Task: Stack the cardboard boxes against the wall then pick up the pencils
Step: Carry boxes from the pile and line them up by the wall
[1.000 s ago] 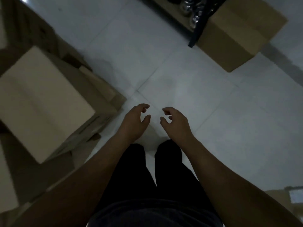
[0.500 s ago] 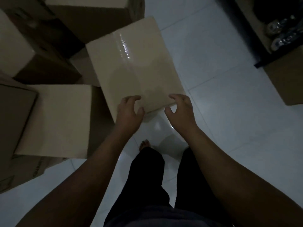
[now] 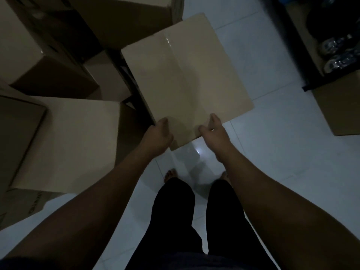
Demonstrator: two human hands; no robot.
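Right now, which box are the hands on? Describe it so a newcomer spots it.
Cardboard boxes crowd the left of the white tiled floor. The taped box is the rightmost of that cluster, jutting over open tiles. Only it shows glossy tape down its top and the left hand and right hand at its near edge.
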